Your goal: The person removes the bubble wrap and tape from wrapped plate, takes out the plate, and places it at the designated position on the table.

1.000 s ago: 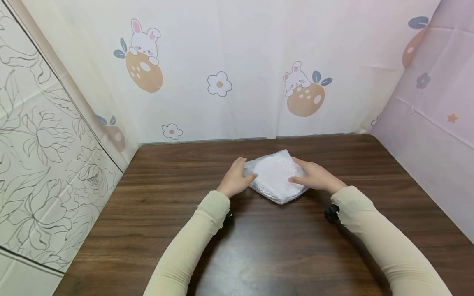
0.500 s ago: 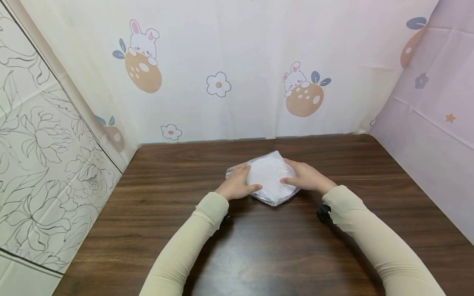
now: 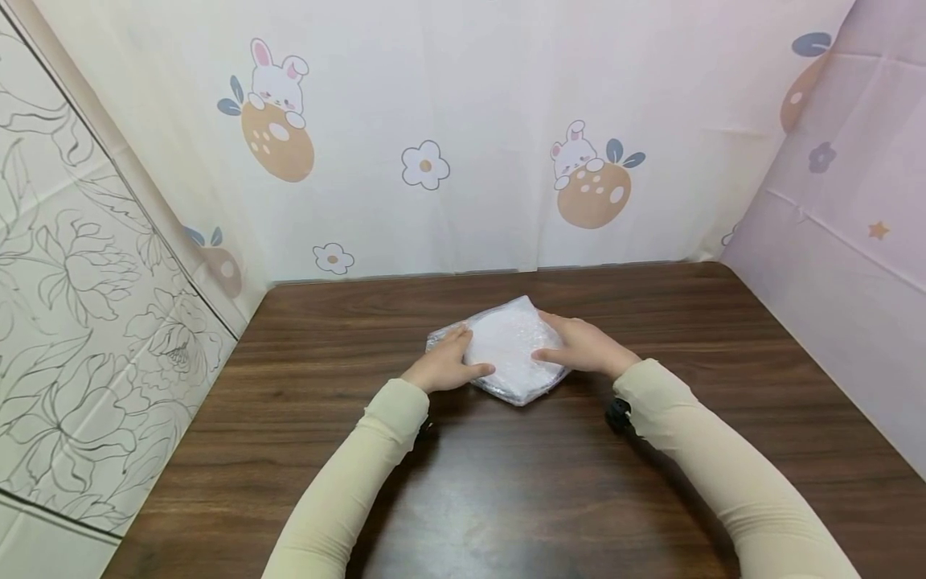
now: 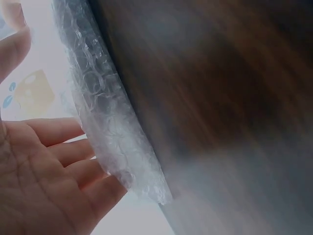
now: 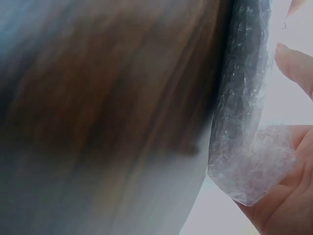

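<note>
A flat packet in bubble wrap [image 3: 510, 347], white on top with a clear film edge, lies on the brown wooden table [image 3: 463, 498]. At its left side is my left hand [image 3: 444, 366]. In the left wrist view its nearly straight fingers [image 4: 58, 131] touch the edge of the bubble wrap [image 4: 112, 127], thumb held apart. From the right, my right hand [image 3: 587, 347] rests against the packet, thumb over its top side. The right wrist view has the wrapped corner [image 5: 249, 171] against the right palm [image 5: 293, 200]; the packet partly hides those fingers.
A pale curtain [image 3: 477, 209] printed with rabbits and flowers hangs behind the table's far edge. To the left stands a white panel [image 3: 94, 281] with line-drawn flowers. On the right is another pale curtain [image 3: 854, 265]. Each wrist carries a small black device [image 3: 619, 414].
The packet has slid left across the table along with my right hand. My left hand first reached further over its left side, then shifted left with it.
</note>
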### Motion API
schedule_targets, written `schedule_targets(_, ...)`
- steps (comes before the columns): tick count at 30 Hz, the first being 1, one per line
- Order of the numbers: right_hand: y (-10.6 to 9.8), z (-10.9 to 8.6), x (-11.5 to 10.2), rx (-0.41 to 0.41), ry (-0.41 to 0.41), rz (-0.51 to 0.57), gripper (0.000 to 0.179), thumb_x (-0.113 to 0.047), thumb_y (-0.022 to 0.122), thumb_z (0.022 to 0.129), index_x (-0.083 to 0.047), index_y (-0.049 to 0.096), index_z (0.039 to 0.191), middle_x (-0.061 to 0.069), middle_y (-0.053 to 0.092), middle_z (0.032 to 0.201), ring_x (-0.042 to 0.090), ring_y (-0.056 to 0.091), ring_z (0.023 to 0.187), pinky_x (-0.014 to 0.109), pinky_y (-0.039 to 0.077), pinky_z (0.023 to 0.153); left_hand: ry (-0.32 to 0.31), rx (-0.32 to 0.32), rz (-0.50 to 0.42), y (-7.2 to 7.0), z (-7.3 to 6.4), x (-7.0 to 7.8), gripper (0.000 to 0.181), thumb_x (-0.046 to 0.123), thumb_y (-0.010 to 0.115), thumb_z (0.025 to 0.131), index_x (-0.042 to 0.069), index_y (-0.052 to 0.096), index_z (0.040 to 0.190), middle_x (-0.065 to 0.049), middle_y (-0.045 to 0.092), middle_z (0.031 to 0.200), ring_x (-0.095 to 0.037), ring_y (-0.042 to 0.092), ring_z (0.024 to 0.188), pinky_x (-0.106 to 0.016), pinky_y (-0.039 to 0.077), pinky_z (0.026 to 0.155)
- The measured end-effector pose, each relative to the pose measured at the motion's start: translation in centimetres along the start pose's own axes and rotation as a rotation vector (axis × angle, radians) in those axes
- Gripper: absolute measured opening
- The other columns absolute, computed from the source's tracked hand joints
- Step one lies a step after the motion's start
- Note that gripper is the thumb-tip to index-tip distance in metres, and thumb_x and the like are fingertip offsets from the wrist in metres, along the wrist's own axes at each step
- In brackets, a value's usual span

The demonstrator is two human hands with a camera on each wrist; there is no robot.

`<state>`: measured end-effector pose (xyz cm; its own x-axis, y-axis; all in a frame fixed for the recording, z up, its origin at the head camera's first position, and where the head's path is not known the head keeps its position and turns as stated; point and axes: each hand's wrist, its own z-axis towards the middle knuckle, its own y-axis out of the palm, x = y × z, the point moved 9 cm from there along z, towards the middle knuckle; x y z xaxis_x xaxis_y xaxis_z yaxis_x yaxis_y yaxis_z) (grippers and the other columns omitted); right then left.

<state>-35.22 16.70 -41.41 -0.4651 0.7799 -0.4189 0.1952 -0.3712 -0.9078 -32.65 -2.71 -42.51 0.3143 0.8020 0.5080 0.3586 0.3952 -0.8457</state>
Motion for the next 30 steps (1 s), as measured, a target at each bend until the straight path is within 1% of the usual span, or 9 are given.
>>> schedule_targets(6,0.4,0.4,-0.8,-0.013,0.004,-0.009,0.086,-0.045,0.066,0.091,0.001,0.029,0.153,0.024,0.045,0.148,0.039,0.050,0.132,0.054,0.040,0.109,-0.012,0.004,-0.018,-0.3,-0.7,-0.9,0.091,0.057,0.057,0.092,-0.001,0.023,0.154,-0.014,0.014,0.165,-0.026,0.010,0.154,-0.043,0.017,0.124)
schedule_targets(13,0.6,0.8,-1.6,-0.022,-0.003,-0.002,0.085,-0.043,0.067,0.090,0.001,0.028,0.153,0.024,0.047,0.147,0.039,0.052,0.130,0.054,0.041,0.108,-0.007,0.014,-0.001,-0.7,-1.1,-1.6,0.091,0.056,0.057,0.092,-0.001,0.023,0.154,-0.015,0.015,0.164,-0.027,0.011,0.153,-0.043,0.017,0.124)
schedule_targets(16,0.6,0.8,-1.7,-0.031,0.002,0.010,0.086,-0.043,0.067,0.090,-0.001,0.028,0.154,0.024,0.047,0.147,0.039,0.052,0.129,0.054,0.041,0.108,0.000,0.029,0.013,-0.9,-1.2,-1.5,0.090,0.057,0.058,0.092,0.000,0.025,0.154,-0.015,0.017,0.164,-0.027,0.012,0.153,-0.046,0.016,0.124)
schedule_targets(19,0.5,0.7,-1.6,-0.038,0.006,0.015,0.085,-0.044,0.067,0.091,-0.002,0.028,0.154,0.022,0.046,0.148,0.038,0.052,0.130,0.055,0.042,0.108,0.008,0.059,0.034,-1.2,-1.2,-1.1,0.089,0.057,0.058,0.091,0.000,0.028,0.153,-0.017,0.022,0.162,-0.028,0.016,0.153,-0.051,0.016,0.123)
schedule_targets(22,0.0,0.5,-1.7,-0.034,0.002,0.022,0.083,-0.043,0.067,0.091,-0.001,0.030,0.153,0.021,0.043,0.150,0.037,0.050,0.133,0.054,0.041,0.108,0.006,0.082,0.044,-1.3,-1.2,-0.7,0.088,0.058,0.058,0.091,0.001,0.031,0.152,-0.017,0.025,0.161,-0.029,0.019,0.152,-0.051,0.018,0.123)
schedule_targets(24,-0.4,0.4,-1.8,-0.022,-0.006,0.013,0.082,-0.041,0.067,0.092,0.001,0.031,0.152,0.021,0.042,0.151,0.037,0.048,0.135,0.054,0.041,0.109,0.001,0.081,0.041,-1.1,-1.2,-0.4,0.088,0.058,0.058,0.091,0.002,0.032,0.153,-0.016,0.023,0.162,-0.029,0.018,0.152,-0.048,0.019,0.123)
schedule_targets(27,-1.1,0.2,-1.8,-0.004,-0.009,0.005,0.078,-0.038,0.067,0.092,0.000,0.033,0.152,0.021,0.042,0.151,0.036,0.045,0.137,0.053,0.039,0.110,-0.002,0.067,0.030,-0.8,-1.2,-0.1,0.088,0.059,0.058,0.090,0.003,0.032,0.153,-0.015,0.021,0.163,-0.029,0.016,0.152,-0.047,0.020,0.123)
schedule_targets(30,-1.7,-0.1,-2.0,0.022,-0.021,-0.001,0.072,-0.036,0.067,0.093,-0.002,0.038,0.150,0.019,0.046,0.149,0.036,0.046,0.137,0.053,0.039,0.111,-0.002,0.052,0.027,-0.5,-1.2,0.0,0.088,0.059,0.058,0.090,0.003,0.032,0.153,-0.015,0.019,0.163,-0.031,0.015,0.152,-0.048,0.020,0.123)
